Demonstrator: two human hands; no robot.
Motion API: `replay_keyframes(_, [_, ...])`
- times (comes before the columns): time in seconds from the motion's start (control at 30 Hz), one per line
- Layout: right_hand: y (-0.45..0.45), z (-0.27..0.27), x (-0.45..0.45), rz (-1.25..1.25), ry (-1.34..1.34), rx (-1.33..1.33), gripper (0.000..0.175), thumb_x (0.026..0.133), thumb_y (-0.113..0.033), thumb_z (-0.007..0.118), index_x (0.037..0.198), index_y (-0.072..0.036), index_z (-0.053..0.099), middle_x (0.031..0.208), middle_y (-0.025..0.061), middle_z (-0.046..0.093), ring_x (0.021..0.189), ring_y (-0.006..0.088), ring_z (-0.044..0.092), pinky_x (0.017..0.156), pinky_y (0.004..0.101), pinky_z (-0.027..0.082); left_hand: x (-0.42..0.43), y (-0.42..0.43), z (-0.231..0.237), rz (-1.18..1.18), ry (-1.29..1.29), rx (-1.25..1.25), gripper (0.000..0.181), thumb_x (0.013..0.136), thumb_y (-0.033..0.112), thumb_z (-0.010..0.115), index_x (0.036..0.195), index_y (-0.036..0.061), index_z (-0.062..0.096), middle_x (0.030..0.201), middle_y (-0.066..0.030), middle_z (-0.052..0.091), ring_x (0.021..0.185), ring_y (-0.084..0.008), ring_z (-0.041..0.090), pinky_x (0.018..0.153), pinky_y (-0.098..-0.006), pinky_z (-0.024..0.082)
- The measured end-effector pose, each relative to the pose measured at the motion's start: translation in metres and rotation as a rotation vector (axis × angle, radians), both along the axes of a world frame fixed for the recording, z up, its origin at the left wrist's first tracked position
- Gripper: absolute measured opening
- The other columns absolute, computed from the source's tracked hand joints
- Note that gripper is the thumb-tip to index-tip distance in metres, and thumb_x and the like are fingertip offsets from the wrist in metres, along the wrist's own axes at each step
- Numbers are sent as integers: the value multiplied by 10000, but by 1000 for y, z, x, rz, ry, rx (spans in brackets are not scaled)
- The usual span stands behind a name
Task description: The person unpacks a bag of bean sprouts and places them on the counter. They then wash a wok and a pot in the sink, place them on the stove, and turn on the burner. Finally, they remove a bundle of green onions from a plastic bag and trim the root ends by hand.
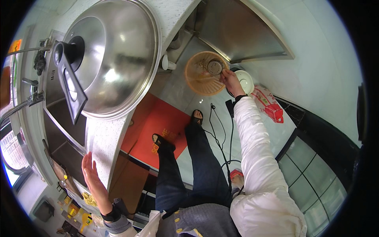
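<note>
My right hand (231, 80) reaches out and down and pinches the rim of a small round metal sink strainer (215, 67). The strainer is over the mouth of an orange plastic wastebasket (197, 84), which stands on the floor. Small scraps show inside the basket, though I cannot make out what they are. Raised near the counter's front edge, my left hand (94, 177) holds nothing and its fingers are apart. Beside it lies the sink basin (69, 160).
A large steel wok lid (127, 68) with a black handle covers much of the counter (102, 139). Behind the basket stand a metal cabinet door (239, 29) and a pale lidded pot (245, 81). Black cords (217, 136) trail by my feet, near a red mat (148, 118).
</note>
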State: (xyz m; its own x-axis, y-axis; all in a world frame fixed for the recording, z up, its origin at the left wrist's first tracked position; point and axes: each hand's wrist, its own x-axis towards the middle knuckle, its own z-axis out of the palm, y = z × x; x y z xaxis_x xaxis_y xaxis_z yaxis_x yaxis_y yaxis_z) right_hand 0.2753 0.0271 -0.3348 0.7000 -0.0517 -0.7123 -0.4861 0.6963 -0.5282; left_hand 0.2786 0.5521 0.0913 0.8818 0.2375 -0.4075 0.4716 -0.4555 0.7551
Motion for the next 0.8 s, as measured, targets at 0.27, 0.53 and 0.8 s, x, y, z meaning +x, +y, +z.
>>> replay_keyframes(0.27, [39,158,8,543,-409,-1073,134,894,6,606,1024,9,641,881,99,663,812,197,649,733,296,509,-8,15,15,34,-65,-35,537,1054,385,301,1425,9,395,1470,-181,423,1404,-267,360,1178,-412,217])
replay_keyframes(0.53, [133,357,34,618,-891,-1275,195,810,58,633,985,-24,660,865,122,637,791,280,628,691,343,504,-18,85,39,64,-188,-112,542,1059,380,292,1409,-17,405,1467,-174,428,1401,-262,359,1179,-410,227])
replay_keyframes(0.8, [328,485,53,740,-1167,-1113,221,789,62,656,986,-39,661,850,122,621,754,284,613,668,344,497,-43,175,91,66,-262,-161,540,1061,383,284,1386,-10,461,1423,-130,486,1351,-219,415,1165,-385,261])
